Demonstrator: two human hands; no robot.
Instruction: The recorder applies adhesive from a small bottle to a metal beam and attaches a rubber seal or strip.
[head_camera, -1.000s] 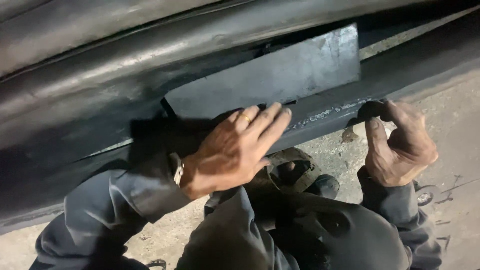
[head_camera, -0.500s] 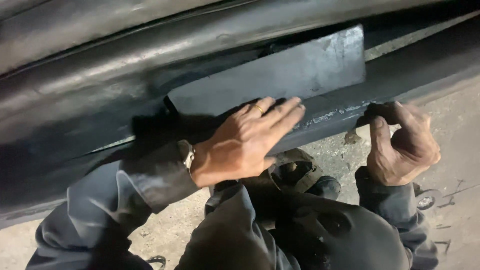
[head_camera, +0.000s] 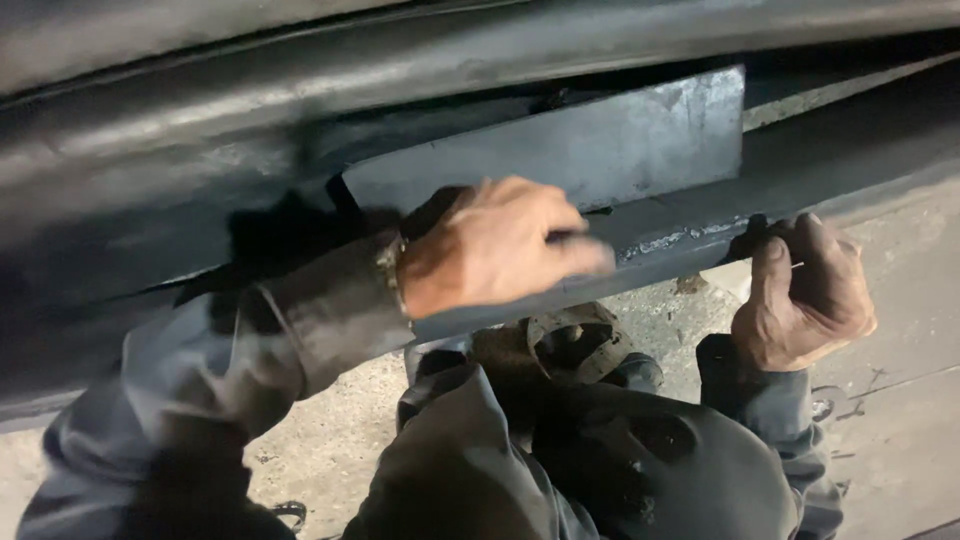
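Resting on the beam, a flat grey steel plate (head_camera: 600, 145) shows scuffed patches.

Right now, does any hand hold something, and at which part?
The right hand grips the lower edge of the long metal beam. The left hand rests on that edge below the flat steel plate; whether it grips cannot be told.

The flat plate (head_camera: 600, 150) is dull grey scuffed metal, the beam (head_camera: 690, 235) dark semi-gloss metal, the floor (head_camera: 900, 330) rough concrete.
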